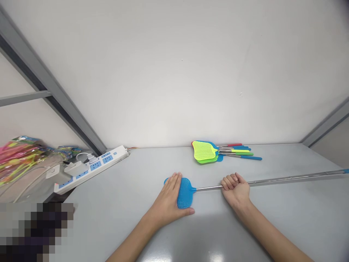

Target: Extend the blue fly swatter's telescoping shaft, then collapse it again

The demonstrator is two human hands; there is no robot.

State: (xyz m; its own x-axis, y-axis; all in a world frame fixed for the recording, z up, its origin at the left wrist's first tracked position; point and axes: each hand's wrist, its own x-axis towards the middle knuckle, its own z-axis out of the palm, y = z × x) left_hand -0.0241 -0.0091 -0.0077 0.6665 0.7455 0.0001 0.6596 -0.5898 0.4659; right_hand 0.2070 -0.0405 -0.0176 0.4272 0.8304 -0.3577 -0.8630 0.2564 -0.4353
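Observation:
A blue fly swatter with a long, extended metal shaft lies across the grey table. On its perforated head rests my left hand, open, fingers stretched flat over the left part and the thumb out along the near side. My right hand is closed around the silver shaft, palm turned up, some way right of the head. From there the shaft runs to the right, where the blue handle end is cut off by the picture's edge. The left part of the swatter's head is hidden under my left hand.
Against the wall lies a pile of shorter fly swatters in yellow, green, blue and red. At left are a white power strip with plugs and cables, and colourful plastic-wrapped items. A pixelated patch covers the lower left corner.

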